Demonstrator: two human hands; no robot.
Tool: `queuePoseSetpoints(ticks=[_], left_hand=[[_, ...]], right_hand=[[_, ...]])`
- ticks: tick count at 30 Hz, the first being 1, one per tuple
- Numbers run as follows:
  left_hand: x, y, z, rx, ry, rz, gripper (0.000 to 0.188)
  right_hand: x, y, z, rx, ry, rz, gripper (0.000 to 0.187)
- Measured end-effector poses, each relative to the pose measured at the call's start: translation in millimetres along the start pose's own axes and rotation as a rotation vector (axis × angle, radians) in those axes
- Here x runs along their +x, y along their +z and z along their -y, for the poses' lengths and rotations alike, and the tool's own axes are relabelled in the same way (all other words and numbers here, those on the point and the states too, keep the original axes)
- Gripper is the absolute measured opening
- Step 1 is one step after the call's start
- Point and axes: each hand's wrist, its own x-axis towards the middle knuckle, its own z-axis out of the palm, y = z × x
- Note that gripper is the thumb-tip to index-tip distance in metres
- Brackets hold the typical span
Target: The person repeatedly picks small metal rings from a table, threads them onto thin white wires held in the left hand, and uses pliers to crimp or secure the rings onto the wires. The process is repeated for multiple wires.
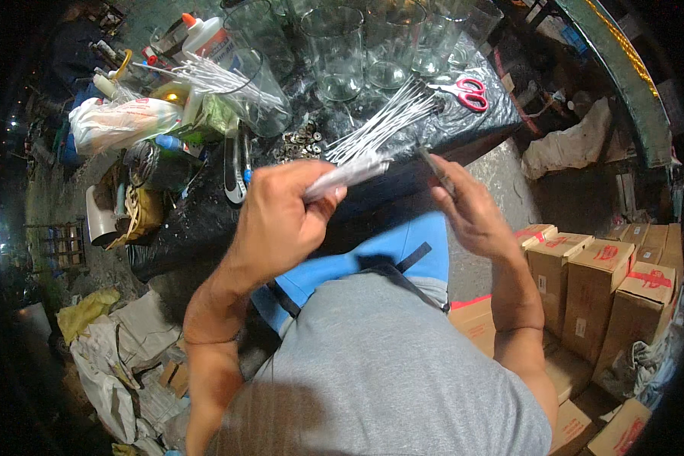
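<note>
Above the front edge of the table, my left hand point(285, 216) is closed around a pale, rolled bundle point(351, 176) that looks like thin white strands or wrapping. To its right, my right hand point(475, 216) grips a thin, dark grey, flat tool point(438, 173); its exact kind is unclear. The tool's tip is apart from the bundle. Just beyond both hands lie loose white wick-like strands point(380, 125) on the black-covered table point(463, 148). A pile of small metal pieces point(302, 143) sits left of them. Red-handled scissors point(471, 95) rest at the right.
Several clear glass vessels point(333, 53) stand along the back. More white strands fill a tilted glass point(266, 102). A utility knife point(235, 171), a white glue bottle point(201, 34) and a plastic bag point(125, 125) crowd the left. Cardboard boxes point(600, 273) stack on the right floor.
</note>
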Motion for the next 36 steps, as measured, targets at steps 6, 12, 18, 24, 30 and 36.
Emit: queuePoseSetpoints(ticks=[6, 12, 18, 24, 30, 36], left_hand=[[68.1, 10.8, 7.1, 0.289, 0.068, 0.006, 0.015], [29.6, -29.0, 13.3, 0.002, -0.153, -0.054, 0.026], [-61.0, -35.1, 45.4, -0.746, -0.605, -0.01, 0.02], [-104.4, -0.6, 66.9, -1.241, -0.647, -0.143, 0.019], [-102.0, 9.3, 66.5, -1.279, -0.602, -0.13, 0.017], [-103.4, 18.1, 69.8, -1.283, -0.547, -0.188, 0.013]], right_hand=[[1.2, -28.4, 4.3, -0.184, 0.269, 0.041, 0.02], [11.1, 4.2, 16.3, -0.156, -0.088, -0.039, 0.013], [73.2, 57.0, 45.9, -0.303, -0.38, 0.11, 0.019], [111.2, 80.5, 58.3, -0.386, -0.382, 0.311, 0.018], [114.4, 92.2, 58.2, -0.493, -0.396, 0.278, 0.014], [118.3, 93.1, 62.3, -0.46, -0.453, 0.284, 0.016]])
